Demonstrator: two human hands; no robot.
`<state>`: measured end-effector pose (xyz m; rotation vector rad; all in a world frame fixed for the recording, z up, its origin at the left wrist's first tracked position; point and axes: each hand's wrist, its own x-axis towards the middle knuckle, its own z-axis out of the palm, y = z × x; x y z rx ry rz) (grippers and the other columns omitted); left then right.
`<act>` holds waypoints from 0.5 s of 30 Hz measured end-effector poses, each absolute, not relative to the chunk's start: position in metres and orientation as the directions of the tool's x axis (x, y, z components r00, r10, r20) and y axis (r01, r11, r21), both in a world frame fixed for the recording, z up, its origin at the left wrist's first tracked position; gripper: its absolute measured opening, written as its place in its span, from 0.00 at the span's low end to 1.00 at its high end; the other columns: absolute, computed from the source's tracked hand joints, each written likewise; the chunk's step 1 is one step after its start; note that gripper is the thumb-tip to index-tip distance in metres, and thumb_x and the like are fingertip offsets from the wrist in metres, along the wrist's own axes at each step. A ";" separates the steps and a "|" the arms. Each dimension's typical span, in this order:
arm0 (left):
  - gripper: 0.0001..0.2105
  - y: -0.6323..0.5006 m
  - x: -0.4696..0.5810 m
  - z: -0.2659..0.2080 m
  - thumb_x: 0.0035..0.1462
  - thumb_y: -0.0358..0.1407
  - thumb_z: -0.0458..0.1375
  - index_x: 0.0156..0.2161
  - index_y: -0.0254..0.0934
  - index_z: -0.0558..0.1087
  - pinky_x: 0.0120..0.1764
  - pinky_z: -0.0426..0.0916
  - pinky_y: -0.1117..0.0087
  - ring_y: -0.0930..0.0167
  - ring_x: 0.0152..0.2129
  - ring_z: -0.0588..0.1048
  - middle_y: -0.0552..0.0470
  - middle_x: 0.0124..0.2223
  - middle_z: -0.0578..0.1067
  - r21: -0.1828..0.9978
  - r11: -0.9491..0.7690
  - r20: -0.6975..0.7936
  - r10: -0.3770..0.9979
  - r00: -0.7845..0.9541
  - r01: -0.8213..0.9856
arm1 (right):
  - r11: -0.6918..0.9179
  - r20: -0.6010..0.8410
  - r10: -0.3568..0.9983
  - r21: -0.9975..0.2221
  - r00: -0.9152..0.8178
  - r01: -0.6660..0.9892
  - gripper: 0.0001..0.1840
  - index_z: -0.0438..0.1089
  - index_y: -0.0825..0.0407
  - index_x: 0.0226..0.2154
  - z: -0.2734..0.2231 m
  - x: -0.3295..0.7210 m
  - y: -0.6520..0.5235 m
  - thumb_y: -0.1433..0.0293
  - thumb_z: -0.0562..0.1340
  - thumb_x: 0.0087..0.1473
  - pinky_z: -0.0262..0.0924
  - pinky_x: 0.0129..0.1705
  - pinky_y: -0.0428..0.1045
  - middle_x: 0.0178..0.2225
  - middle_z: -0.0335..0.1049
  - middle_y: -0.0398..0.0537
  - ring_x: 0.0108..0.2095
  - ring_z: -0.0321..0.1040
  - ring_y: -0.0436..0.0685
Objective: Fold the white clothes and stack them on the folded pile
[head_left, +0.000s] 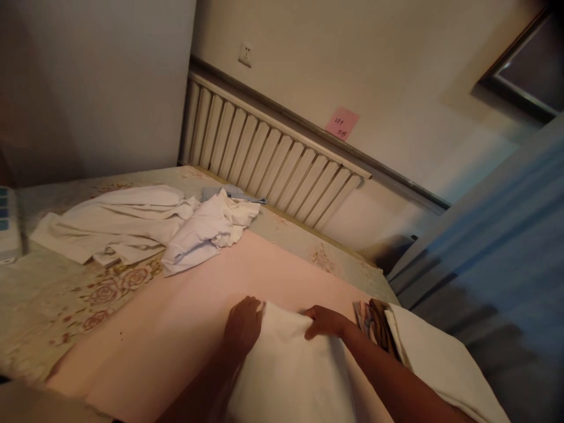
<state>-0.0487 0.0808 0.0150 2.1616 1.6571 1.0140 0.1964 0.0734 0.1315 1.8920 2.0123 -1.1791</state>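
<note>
In front of me a white folded cloth [295, 376] lies on a pink sheet [185, 311]. My left hand [243, 326] is at the cloth's upper left corner, its fingers closed on the edge. At the upper right, my right hand [324, 323] pinches the far edge between thumb and fingers. The cloth's near end runs out of the picture at the bottom.
A stack of folded fabric [440, 352] stands at the right. Further back on the left lie crumpled white cloths [118, 220] and a pale lilac-white cloth [202, 229]. A radiator [264, 153] lines the wall behind; a blue curtain [497, 252] hangs right.
</note>
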 end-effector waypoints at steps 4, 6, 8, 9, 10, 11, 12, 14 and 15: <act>0.15 0.092 -0.063 0.038 0.58 0.31 0.47 0.44 0.37 0.74 0.50 0.65 0.68 0.69 0.45 0.74 0.48 0.47 0.78 0.801 -0.136 0.135 0.990 0.045 0.583 | -0.095 -0.534 0.823 -0.464 -0.193 0.881 0.09 0.73 0.53 0.25 0.163 0.188 0.077 0.73 0.64 0.33 0.55 0.27 0.42 0.22 0.68 0.37 0.26 0.63 0.50; 0.14 0.098 -0.072 0.046 0.57 0.33 0.47 0.43 0.37 0.73 0.47 0.66 0.69 0.69 0.44 0.75 0.48 0.45 0.78 0.867 -0.045 0.051 0.999 0.001 0.496 | -0.056 -0.482 0.855 -0.452 -0.191 0.890 0.08 0.72 0.53 0.25 0.188 0.182 0.080 0.74 0.63 0.34 0.53 0.26 0.41 0.21 0.66 0.36 0.25 0.62 0.49; 0.13 0.103 -0.080 0.051 0.57 0.34 0.48 0.41 0.38 0.73 0.45 0.67 0.69 0.69 0.41 0.76 0.48 0.43 0.79 0.927 0.043 -0.024 0.998 -0.054 0.373 | 0.031 -0.384 0.897 -0.441 -0.220 0.897 0.07 0.72 0.53 0.25 0.218 0.174 0.081 0.74 0.62 0.36 0.52 0.26 0.41 0.21 0.66 0.36 0.25 0.61 0.48; 0.12 0.105 -0.083 0.052 0.57 0.35 0.49 0.40 0.38 0.73 0.44 0.67 0.70 0.69 0.40 0.76 0.49 0.42 0.79 0.953 0.091 -0.071 0.994 -0.081 0.290 | 0.089 -0.317 0.917 -0.434 -0.244 0.897 0.05 0.71 0.53 0.25 0.234 0.171 0.081 0.74 0.61 0.38 0.52 0.26 0.41 0.22 0.66 0.37 0.25 0.61 0.48; 0.11 0.106 -0.086 0.052 0.56 0.36 0.50 0.40 0.38 0.72 0.43 0.67 0.70 0.69 0.39 0.77 0.49 0.40 0.79 0.970 0.129 -0.110 0.988 -0.104 0.205 | 0.156 -0.235 0.934 -0.413 -0.270 0.897 0.04 0.71 0.53 0.25 0.250 0.168 0.078 0.74 0.60 0.40 0.52 0.27 0.41 0.22 0.66 0.38 0.26 0.62 0.49; 0.11 0.107 -0.088 0.052 0.56 0.37 0.50 0.39 0.37 0.72 0.43 0.68 0.70 0.69 0.38 0.77 0.49 0.39 0.79 0.980 0.150 -0.134 0.983 -0.127 0.130 | 0.225 -0.143 0.944 -0.376 -0.296 0.899 0.04 0.71 0.53 0.25 0.263 0.165 0.074 0.73 0.60 0.42 0.52 0.27 0.41 0.23 0.67 0.39 0.27 0.63 0.49; 0.10 0.108 -0.090 0.052 0.55 0.38 0.50 0.39 0.37 0.72 0.42 0.68 0.70 0.69 0.37 0.77 0.49 0.39 0.79 0.985 0.159 -0.148 0.978 -0.147 0.063 | 0.290 -0.051 0.945 -0.323 -0.323 0.901 0.04 0.71 0.52 0.25 0.273 0.162 0.068 0.73 0.59 0.44 0.53 0.29 0.42 0.24 0.69 0.40 0.28 0.64 0.50; 0.11 0.110 -0.091 0.052 0.54 0.39 0.51 0.39 0.37 0.71 0.41 0.69 0.70 0.68 0.36 0.78 0.48 0.39 0.78 0.988 0.147 -0.151 0.973 -0.177 -0.037 | 0.390 0.128 0.920 -0.187 -0.371 0.902 0.07 0.72 0.51 0.29 0.276 0.159 0.050 0.73 0.58 0.48 0.55 0.33 0.44 0.28 0.72 0.43 0.31 0.67 0.52; 0.11 0.110 -0.092 0.051 0.54 0.39 0.52 0.39 0.37 0.70 0.41 0.69 0.69 0.68 0.36 0.78 0.48 0.39 0.78 0.987 0.139 -0.151 0.971 -0.186 -0.074 | 0.419 0.209 0.897 -0.118 -0.390 0.900 0.09 0.73 0.51 0.31 0.268 0.159 0.039 0.74 0.57 0.49 0.57 0.36 0.45 0.30 0.74 0.45 0.33 0.68 0.54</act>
